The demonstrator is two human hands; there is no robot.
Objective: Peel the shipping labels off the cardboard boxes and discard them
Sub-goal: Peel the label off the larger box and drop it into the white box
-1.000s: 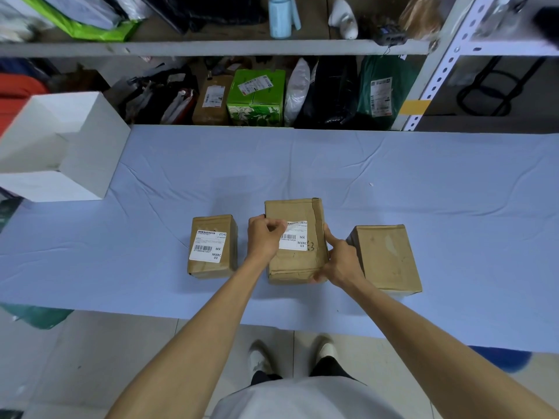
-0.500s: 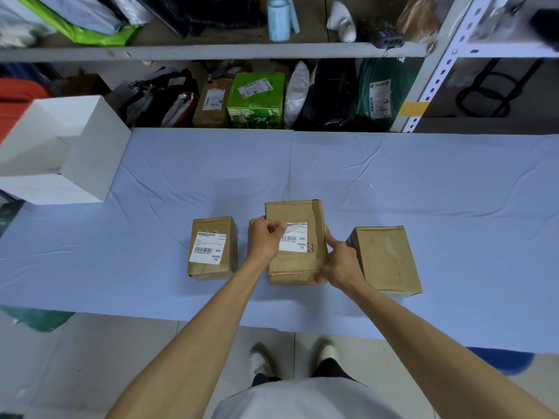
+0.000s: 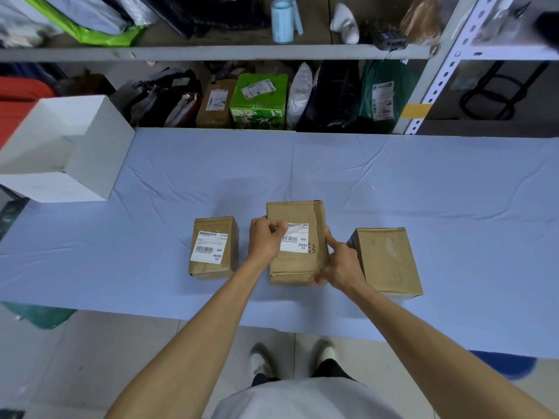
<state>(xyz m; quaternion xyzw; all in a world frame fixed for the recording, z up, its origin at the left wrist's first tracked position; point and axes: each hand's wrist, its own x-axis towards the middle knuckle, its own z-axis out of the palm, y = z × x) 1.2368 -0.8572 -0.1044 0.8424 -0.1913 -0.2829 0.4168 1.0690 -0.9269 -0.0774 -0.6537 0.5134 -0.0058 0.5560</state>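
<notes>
Three cardboard boxes stand in a row on the blue-covered table point(image 3: 332, 164). The middle box point(image 3: 298, 264) carries a white shipping label point(image 3: 298, 241). My left hand point(image 3: 266, 238) pinches the label's upper left corner, which is lifted a little off the cardboard. My right hand point(image 3: 340, 263) grips the middle box along its right side and front corner. The left box point(image 3: 213, 247) has a full label point(image 3: 209, 251) stuck flat on top. The right box point(image 3: 388, 260) shows bare cardboard on top, with no label in sight.
An open white box point(image 3: 65, 149) stands at the table's far left. Behind the table, metal shelves point(image 3: 211, 52) hold parcels, bags and a green carton point(image 3: 258, 101). The table's near edge runs just in front of my feet.
My left hand's fingers have closed further over the label's upper left corner and raised it slightly. The boxes and my right hand have stayed in place.
</notes>
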